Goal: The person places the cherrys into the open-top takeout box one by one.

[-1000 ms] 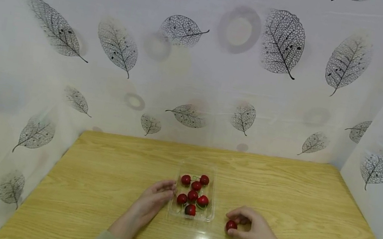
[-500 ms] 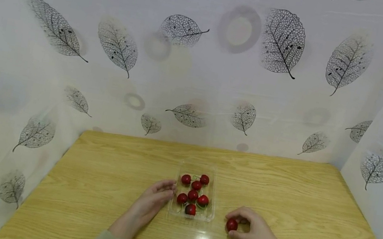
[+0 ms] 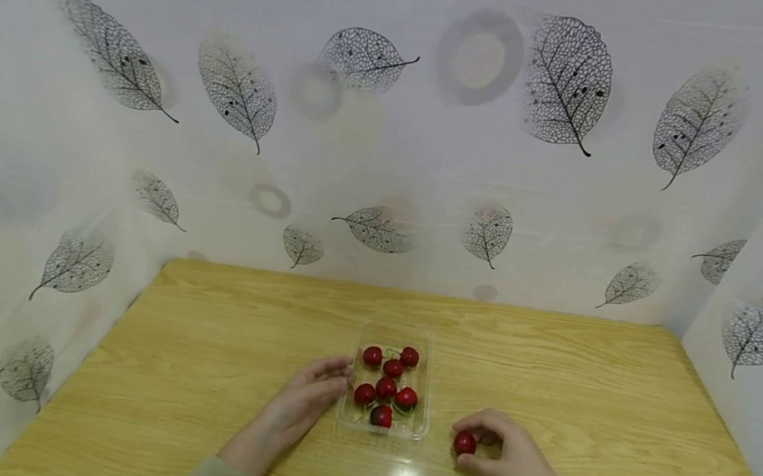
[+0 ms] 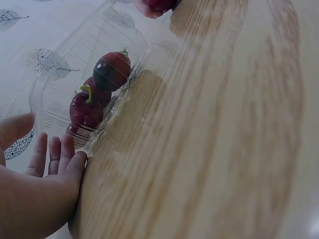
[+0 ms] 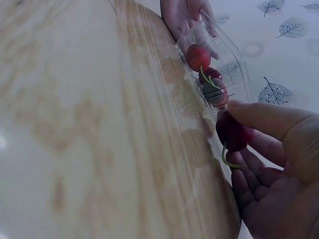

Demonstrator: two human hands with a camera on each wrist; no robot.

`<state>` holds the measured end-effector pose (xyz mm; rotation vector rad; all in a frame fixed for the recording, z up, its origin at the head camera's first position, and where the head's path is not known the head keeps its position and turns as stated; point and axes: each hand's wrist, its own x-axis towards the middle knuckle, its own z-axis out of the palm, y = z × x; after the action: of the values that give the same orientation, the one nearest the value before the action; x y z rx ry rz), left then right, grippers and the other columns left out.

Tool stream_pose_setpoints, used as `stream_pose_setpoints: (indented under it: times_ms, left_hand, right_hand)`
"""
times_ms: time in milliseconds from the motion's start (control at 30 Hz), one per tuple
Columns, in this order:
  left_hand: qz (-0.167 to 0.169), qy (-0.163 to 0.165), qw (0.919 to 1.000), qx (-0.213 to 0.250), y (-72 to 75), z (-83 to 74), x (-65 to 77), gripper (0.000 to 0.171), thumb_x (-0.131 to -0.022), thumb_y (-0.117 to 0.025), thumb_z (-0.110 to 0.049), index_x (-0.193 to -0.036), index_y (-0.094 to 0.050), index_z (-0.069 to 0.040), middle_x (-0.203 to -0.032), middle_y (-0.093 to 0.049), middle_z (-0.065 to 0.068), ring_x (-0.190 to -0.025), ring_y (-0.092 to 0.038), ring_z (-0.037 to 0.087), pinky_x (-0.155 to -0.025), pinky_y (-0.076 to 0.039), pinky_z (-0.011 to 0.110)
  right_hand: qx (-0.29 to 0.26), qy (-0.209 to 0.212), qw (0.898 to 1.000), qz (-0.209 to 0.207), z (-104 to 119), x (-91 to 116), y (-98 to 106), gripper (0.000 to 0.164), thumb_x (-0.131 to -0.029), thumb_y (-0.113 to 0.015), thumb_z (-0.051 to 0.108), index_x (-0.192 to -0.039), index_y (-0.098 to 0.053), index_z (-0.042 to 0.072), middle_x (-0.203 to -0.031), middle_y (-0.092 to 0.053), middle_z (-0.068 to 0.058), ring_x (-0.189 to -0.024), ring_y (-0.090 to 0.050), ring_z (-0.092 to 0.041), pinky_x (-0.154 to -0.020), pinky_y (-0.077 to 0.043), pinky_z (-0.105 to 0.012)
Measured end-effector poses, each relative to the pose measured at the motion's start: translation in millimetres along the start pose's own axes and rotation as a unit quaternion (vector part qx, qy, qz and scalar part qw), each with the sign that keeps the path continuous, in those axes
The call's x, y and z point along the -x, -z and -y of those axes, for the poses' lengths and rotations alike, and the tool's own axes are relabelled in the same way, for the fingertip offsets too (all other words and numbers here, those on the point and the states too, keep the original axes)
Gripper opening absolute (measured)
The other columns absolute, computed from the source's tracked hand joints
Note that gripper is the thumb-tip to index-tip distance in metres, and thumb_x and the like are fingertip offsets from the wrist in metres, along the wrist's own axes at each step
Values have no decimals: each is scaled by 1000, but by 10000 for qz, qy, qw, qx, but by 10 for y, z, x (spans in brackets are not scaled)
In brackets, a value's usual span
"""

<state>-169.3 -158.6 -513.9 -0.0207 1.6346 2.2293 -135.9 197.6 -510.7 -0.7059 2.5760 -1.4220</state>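
Between the thumb and fingers of my right hand (image 3: 506, 461) a dark red cherry (image 3: 465, 443) is pinched, to the right of a clear plastic container. In the right wrist view, a green stem curves from the held cherry (image 5: 232, 130). My left hand (image 3: 300, 405) rests with its fingers loosely extended against the left side of the container (image 3: 421, 375). Several cherries lie inside, some with green stems showing; one near cherry (image 3: 381, 416) is partly dark. The left wrist view shows the left fingertips (image 4: 67, 149) at the container's wall.
The wooden table (image 3: 222, 329) carries the container near its middle. A white sheet with printed leaves (image 3: 382, 145) stands behind the table and along both sides. A bright light reflection lies on the tabletop in front of the container.
The cherry in my right hand has risen slightly between the thumb and fingers. The left hand and the container have stayed in place.
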Motion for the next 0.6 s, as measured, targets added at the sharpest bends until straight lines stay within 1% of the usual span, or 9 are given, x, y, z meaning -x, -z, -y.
stream_pose_setpoints:
  times_ms: [167, 333, 600]
  left_hand:
    - [42, -73, 10000, 20, -6, 1, -3, 49, -105, -55, 1, -151, -41, 11, -124, -61, -2, -115, -62, 7, -103, -52, 20]
    - [99, -40, 9999, 11, 1, -6, -8, 50, -105, -54, 1, -153, -40, 11, -124, -62, -3, -115, -62, 6, -104, -51, 19]
    - [119, -24, 9999, 6, 8, -12, -11, 50, -106, -53, 1, -153, -39, 12, -124, -61, -3, -115, -62, 6, -104, -52, 19]
  right_hand:
    - [18, -45, 10000, -39, -13, -12, 17, 37, -85, -88, 20, -117, -75, 8, -109, -76, -5, -94, -62, 4, -83, -57, -21]
    - [-48, -121, 9999, -78, 1, -21, 37, 37, -87, -87, 20, -119, -74, 6, -109, -76, -7, -93, -62, 3, -82, -58, -22]
    - [-131, -424, 9990, -88, 43, -51, 51, 38, -88, -86, 20, -121, -73, 5, -113, -75, -10, -93, -63, 2, -82, -57, -21]
